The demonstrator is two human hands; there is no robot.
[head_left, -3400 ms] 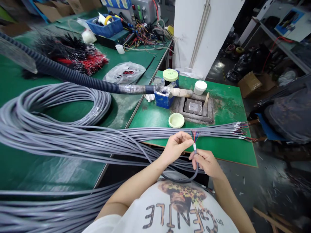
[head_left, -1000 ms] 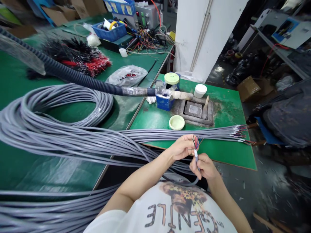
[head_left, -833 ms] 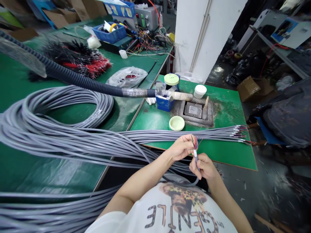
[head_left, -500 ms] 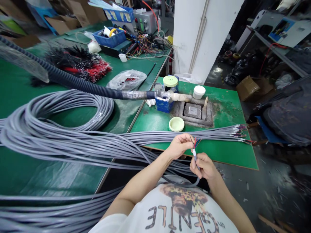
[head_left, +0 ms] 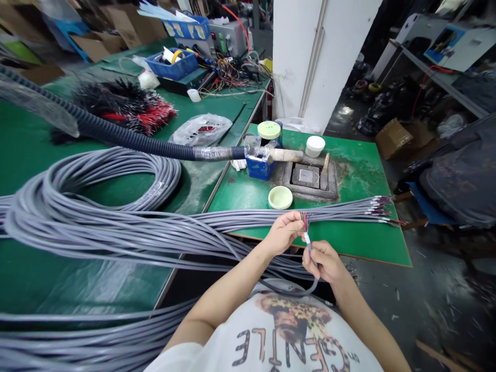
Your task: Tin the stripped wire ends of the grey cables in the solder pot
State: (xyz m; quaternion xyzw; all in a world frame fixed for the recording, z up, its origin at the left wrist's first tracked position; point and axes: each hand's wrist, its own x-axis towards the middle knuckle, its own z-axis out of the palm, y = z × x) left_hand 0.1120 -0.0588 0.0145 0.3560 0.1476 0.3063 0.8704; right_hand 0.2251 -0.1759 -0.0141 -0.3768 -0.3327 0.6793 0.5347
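Cable: end held up near table edge, before person's torso, wires fanned above white sleeve. Right hand: grip closed round jacket below sleeve, probably to steady end, leave wires free. Left hand: thumb and fingers pinched on wires, likely to separate strands. Beyond: bundle across table, ends gathered at right, seemingly for easy reach. Farther: hose, nozzle near metal block, perhaps for fumes; dish just beside.
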